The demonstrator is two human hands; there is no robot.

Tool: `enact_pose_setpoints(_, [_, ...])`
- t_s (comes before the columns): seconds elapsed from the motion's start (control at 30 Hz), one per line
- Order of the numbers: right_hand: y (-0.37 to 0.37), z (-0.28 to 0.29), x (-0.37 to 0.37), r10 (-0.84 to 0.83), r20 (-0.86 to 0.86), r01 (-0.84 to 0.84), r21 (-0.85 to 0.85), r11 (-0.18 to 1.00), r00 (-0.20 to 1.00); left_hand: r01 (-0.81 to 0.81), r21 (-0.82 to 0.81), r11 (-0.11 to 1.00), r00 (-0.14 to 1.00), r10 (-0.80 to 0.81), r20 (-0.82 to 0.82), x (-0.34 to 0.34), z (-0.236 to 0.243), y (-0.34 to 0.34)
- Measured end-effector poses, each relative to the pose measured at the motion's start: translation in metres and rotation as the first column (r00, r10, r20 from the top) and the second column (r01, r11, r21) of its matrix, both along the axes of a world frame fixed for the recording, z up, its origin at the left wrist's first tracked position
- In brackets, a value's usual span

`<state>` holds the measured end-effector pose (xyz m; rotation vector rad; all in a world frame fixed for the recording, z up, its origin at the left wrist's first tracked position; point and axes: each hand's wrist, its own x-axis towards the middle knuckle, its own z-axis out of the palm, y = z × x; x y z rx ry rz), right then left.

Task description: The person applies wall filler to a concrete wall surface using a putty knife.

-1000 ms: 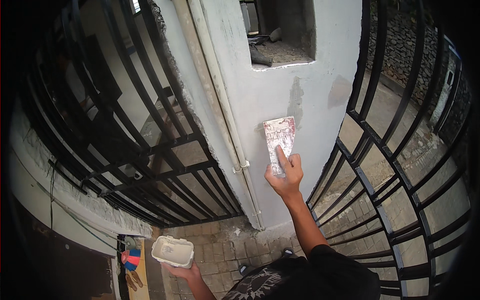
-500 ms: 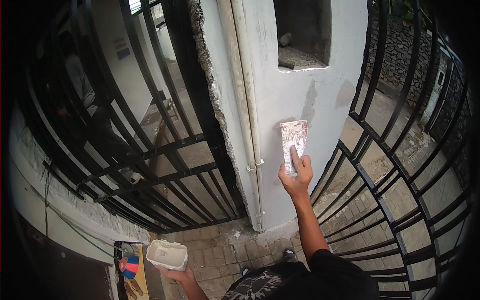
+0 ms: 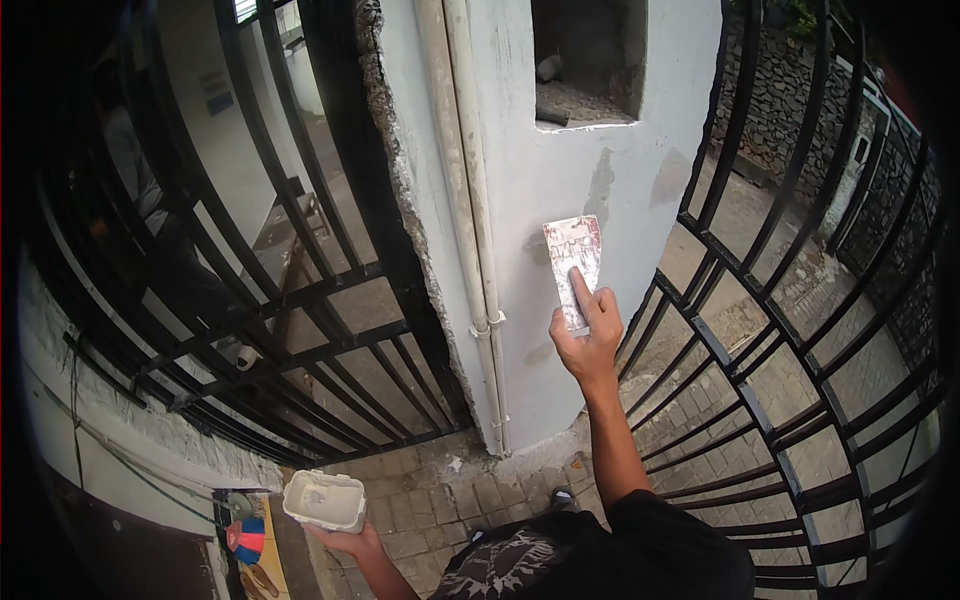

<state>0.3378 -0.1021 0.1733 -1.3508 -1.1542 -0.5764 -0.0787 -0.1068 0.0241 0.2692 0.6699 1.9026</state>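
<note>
Grip — our right hand [image 3: 590, 335] clamps a scraper [image 3: 573, 252], forefinger along it; our left hand [image 3: 348, 539] holds a tub [image 3: 322, 522] from below. We list: one white pillar [image 3: 540, 400], ahead of us; two pale pipes [image 3: 465, 180] down its left; one tub, low at left, whitish paste [image 3: 330, 497] inside; one scraper, white-smeared, at the pillar's face — contact unclear.

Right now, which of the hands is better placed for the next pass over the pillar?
Probably the right hand: it holds the scraper up at the pale pillar, while the left hand is lower, occupied with the tub.
</note>
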Motion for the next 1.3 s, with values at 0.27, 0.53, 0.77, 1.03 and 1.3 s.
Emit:
enact_pose_setpoints(0.27, [0.005, -0.118, 0.010, 0.073, 0.142, -0.055, -0.129, 0.990, 0.987, -0.018, 0.024, 1.000, 1.000, 0.018, 0.018, 0.005, 0.004, 0.010])
enact_pose_setpoints(0.53, [0.001, 0.013, 0.011, -0.089, 0.203, 0.071, 0.094, 0.993, 0.975, 0.007, 0.037, 0.999, 0.999, -0.006, -0.047, -0.005, -0.012, 0.022])
enact_pose_setpoints(0.77, [0.017, 0.035, 0.020, -0.131, 0.252, 0.109, 0.099, 0.989, 0.959, -0.037, -0.001, 0.999, 0.999, 0.037, -0.022, 0.016, -0.001, 0.014])
enact_pose_setpoints(1.03, [0.001, -0.007, 0.016, -0.036, 0.208, 0.051, -0.069, 0.996, 0.977, -0.020, -0.041, 0.999, 0.997, 0.017, -0.069, 0.022, 0.003, 0.003])
enact_pose_setpoints(1.3, [-0.003, 0.004, 0.011, -0.051, 0.175, 0.052, -0.002, 0.999, 0.983, -0.024, 0.028, 0.999, 0.999, 0.025, -0.023, 0.025, -0.004, 0.012])
